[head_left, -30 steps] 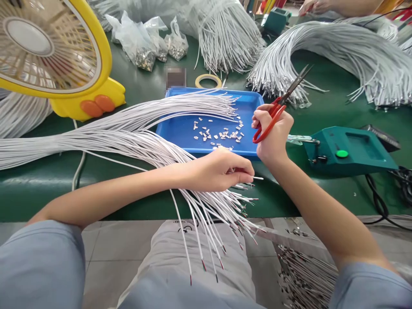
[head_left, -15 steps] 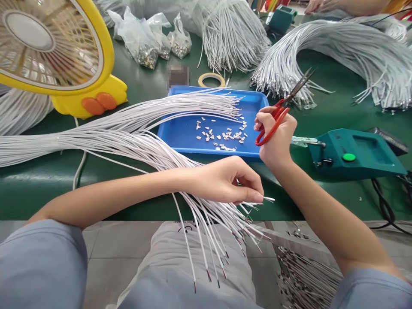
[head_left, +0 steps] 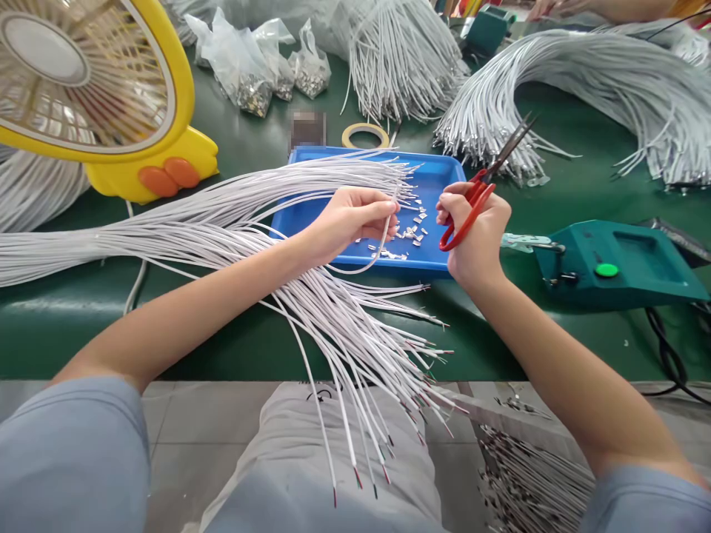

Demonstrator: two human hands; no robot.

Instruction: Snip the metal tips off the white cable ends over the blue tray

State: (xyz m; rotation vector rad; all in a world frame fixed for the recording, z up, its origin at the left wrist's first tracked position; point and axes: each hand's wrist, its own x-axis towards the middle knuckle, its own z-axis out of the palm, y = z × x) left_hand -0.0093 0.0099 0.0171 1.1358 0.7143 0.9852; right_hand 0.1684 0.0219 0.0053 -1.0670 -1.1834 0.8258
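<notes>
My left hand pinches a single white cable near its end, above the blue tray. That cable curves down from my fingers and back toward the bundle. Red-handled scissors rest in my right hand, blades pointing up and away to the right. Small pieces of silvery metal or clear film lie scattered in the tray. One cable bundle lies across the tray's left part. A second bundle fans over the table's front edge, its stripped ends showing coloured wires.
A yellow fan stands at the left. Bags of small metal parts and a tape roll lie behind the tray. More cable bundles are at the back right. A green machine sits right. A co-worker's arm shows at the top.
My left hand has moved up and away from me, from the front bundle's ends to over the tray, bringing one cable along. My right hand with the scissors has hardly moved.
</notes>
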